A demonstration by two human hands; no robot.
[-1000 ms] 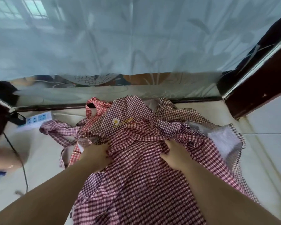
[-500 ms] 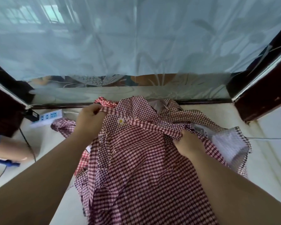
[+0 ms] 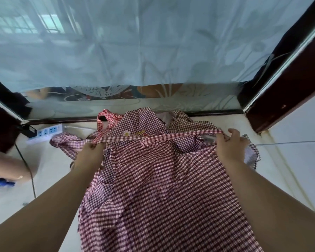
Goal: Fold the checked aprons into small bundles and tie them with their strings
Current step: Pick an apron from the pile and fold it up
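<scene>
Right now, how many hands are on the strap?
2. The left hand grips the strap's left end; the right hand grips its right end, stretched straight over the apron. None hidden.

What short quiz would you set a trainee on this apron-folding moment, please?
1. True or false: the checked string lies slack on the top apron.
2. What lies left of the aprons, near the wall? A) power strip B) scissors C) basket
3. Fill in: the string is held between the left grip and the ____ grip.

Key: 1 false, it is pulled taut; 2 A; 3 the right grip.
</scene>
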